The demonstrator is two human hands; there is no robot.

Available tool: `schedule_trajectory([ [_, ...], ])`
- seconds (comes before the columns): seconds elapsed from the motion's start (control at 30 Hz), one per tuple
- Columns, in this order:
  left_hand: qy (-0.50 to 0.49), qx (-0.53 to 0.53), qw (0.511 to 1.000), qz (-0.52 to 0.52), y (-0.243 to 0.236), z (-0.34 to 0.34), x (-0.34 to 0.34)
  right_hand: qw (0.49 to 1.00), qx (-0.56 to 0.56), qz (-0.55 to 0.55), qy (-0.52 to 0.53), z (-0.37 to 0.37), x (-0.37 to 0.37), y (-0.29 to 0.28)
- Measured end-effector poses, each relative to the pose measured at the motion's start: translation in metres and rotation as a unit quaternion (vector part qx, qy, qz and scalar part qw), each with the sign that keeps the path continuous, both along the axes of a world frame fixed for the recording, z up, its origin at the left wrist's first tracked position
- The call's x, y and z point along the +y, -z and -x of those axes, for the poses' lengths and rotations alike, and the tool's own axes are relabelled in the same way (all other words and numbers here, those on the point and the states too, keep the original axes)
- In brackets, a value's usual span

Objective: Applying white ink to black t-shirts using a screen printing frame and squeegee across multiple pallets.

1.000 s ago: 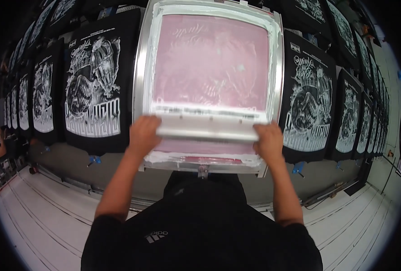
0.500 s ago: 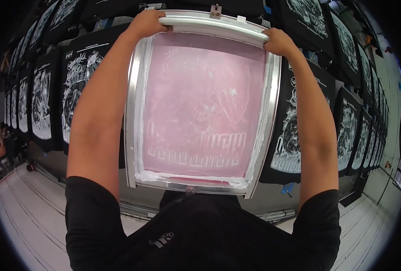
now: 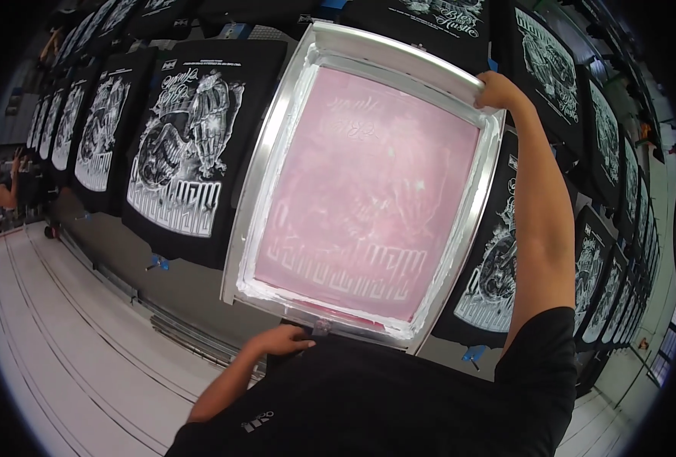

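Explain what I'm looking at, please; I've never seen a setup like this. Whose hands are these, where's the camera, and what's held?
There is no robot: you see a person's own bare hands, filmed by a wide fisheye camera on their head, looking down, so straight edges bend.

In the middle is a metal frame around a pink mesh with a faint design. The right hand curls at the right end of the bar along its far edge. The left hand is near its lower edge, holding nothing visible. Black shirts with white prints lie on both sides.
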State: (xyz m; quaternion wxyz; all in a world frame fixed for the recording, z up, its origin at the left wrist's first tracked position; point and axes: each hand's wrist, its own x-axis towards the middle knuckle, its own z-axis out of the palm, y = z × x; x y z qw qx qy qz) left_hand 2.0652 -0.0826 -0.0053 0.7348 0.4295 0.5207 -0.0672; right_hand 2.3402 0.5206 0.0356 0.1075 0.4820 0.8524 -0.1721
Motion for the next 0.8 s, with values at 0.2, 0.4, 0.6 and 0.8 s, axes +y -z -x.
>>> schedule_trajectory([
  [0.2, -0.146, -0.082, 0.985, 0.051, 0.047, -0.016, -0.047, 0.991, 0.102, -0.086, -0.023, 0.071, -0.040, 0.014],
  [0.4, -0.153, -0.093, 0.982, -0.057, 0.065, -0.022, -0.059, 0.993, 0.075, -0.090, -0.010, 0.047, -0.125, 0.021],
  [0.6, -0.203, -0.140, 0.958, -0.145, 0.078, -0.028, -0.063, 0.999, 0.043, -0.011, 0.016, 0.050, -0.352, -0.007],
  [0.8, -0.069, 0.003, 0.993, -0.099, 0.053, -0.033, -0.042, 0.990, 0.123, -0.057, 0.022, 0.035, -0.570, -0.010],
])
